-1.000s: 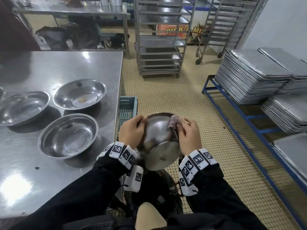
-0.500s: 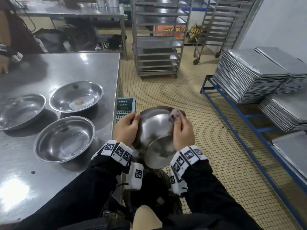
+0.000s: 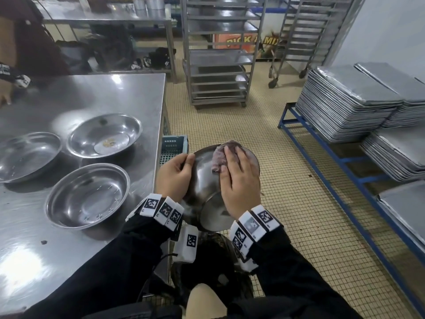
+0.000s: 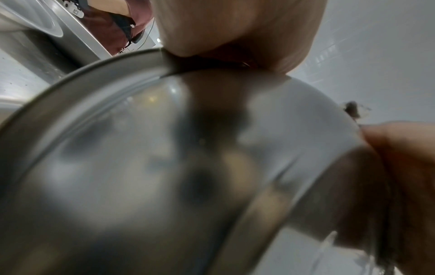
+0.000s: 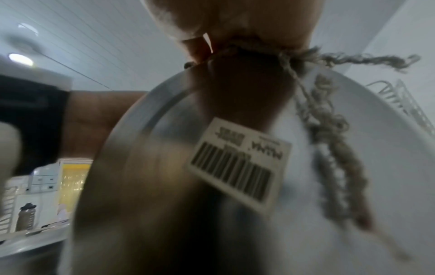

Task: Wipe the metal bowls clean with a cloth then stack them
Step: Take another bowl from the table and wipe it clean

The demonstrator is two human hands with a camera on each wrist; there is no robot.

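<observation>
I hold a metal bowl (image 3: 202,187) tilted off the table's right edge, its flat underside toward me. My left hand (image 3: 177,171) grips its left rim. My right hand (image 3: 239,178) lies flat on a pinkish-grey cloth (image 3: 218,157) and presses it on the bowl's outer wall near the far rim. The right wrist view shows a barcode sticker (image 5: 240,167) on the bowl (image 5: 306,204) and frayed cloth threads (image 5: 329,134). In the left wrist view the bowl (image 4: 153,167) fills the frame. Three more metal bowls (image 3: 104,134) (image 3: 27,155) (image 3: 87,195) sit open side up on the steel table (image 3: 103,93); the far one holds crumbs.
Another person's hand (image 3: 5,99) rests at the table's far left. A blue crate (image 3: 172,147) stands on the tiled floor by the table. Stacked metal trays (image 3: 345,104) fill a blue rack (image 3: 322,162) on the right. Wheeled tray racks (image 3: 218,65) stand behind.
My right hand has flattened and slid the cloth up toward the bowl's far rim. The left hand keeps its grip. Another person's hand has come into view at far left.
</observation>
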